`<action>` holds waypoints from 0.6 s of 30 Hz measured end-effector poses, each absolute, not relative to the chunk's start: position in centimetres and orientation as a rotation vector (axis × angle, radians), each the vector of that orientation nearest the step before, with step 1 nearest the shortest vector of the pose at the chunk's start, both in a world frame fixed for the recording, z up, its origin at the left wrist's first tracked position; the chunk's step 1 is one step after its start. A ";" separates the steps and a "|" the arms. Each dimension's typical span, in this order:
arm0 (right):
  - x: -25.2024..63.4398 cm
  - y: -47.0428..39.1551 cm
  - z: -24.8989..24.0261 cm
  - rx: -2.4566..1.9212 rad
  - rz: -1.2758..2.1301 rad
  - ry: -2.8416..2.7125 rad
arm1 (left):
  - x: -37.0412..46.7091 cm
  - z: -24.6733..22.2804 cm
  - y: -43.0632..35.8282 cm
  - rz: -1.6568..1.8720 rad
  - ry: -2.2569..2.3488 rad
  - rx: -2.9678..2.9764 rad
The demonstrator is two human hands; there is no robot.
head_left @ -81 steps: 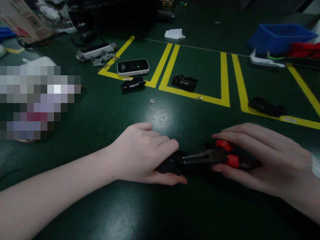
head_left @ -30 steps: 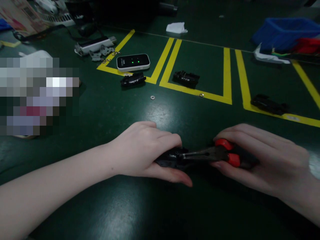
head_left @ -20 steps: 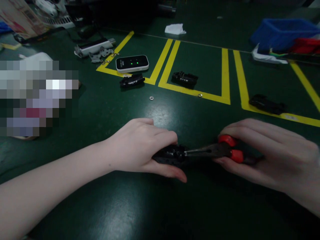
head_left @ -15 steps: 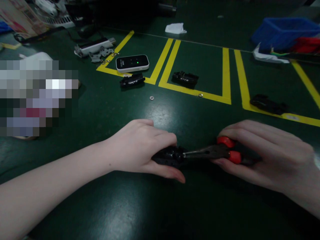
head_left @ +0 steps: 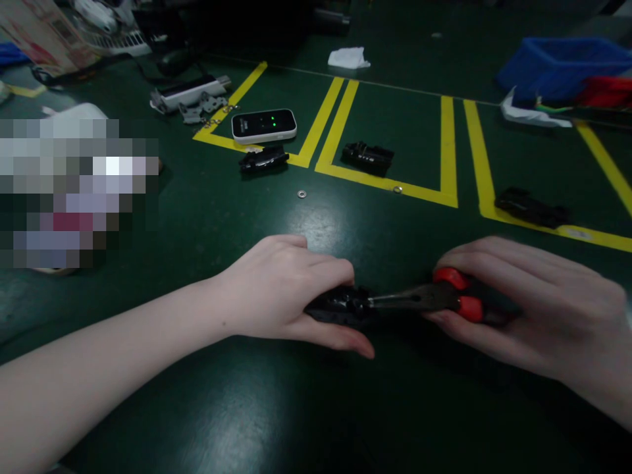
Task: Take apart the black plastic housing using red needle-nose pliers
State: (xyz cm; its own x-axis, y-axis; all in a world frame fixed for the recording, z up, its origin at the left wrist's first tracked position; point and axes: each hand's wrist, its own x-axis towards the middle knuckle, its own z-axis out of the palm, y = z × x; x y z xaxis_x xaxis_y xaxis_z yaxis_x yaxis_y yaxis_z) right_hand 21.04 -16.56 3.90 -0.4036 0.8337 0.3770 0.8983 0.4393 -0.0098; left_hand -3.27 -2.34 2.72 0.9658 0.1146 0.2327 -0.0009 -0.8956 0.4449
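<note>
My left hand (head_left: 291, 286) grips a black plastic part (head_left: 338, 306) against the green table, with its thumb stretched along the near side. On the right, my right hand (head_left: 538, 309) is closed round the red handles of the pliers (head_left: 419, 297). The long jaws point left and their tip meets the right end of the black part. Whether the tip holds something small is too dark to tell. Beyond my hands lie a small metal ring (head_left: 301, 194) and a second ring (head_left: 397, 189).
Similar black parts lie at the yellow tape: one left (head_left: 264, 159), one in the middle (head_left: 368, 157), one right (head_left: 532, 207). Behind are a white-edged device (head_left: 264, 126), grey metal pieces (head_left: 202, 108), white paper (head_left: 348, 58) and a blue bin (head_left: 557, 69). A blurred patch covers the left.
Both hands, the black part and the pliers have shifted very slightly right in the view. The device shows two green lights instead of one.
</note>
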 end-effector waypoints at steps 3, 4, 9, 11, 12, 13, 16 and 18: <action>21.2 -16.6 4.0 -1.452 -0.354 -2.393 | -3.3 2.8 -2.4 0.324 0.097 2.639; 21.2 -16.7 4.0 -1.441 -0.381 -2.396 | -3.3 2.8 -2.4 0.310 0.098 2.631; 21.0 -17.0 4.1 -1.458 -0.414 -2.386 | -3.3 2.7 -2.4 0.256 0.090 2.577; 20.9 -17.0 4.0 -1.459 -0.406 -2.383 | -3.2 2.7 -2.5 0.243 0.096 2.570; 20.8 -16.9 3.9 -1.453 -0.402 -2.384 | -3.2 2.7 -2.5 0.239 0.096 2.572; 20.8 -16.8 3.9 -1.447 -0.398 -2.386 | -3.2 2.8 -2.5 0.234 0.089 2.578; 20.8 -16.7 3.7 -1.443 -0.375 -2.387 | -3.1 2.8 -2.6 0.256 0.054 2.612; 20.7 -16.7 3.6 -1.449 -0.340 -2.379 | -3.0 2.8 -2.6 0.274 0.033 2.642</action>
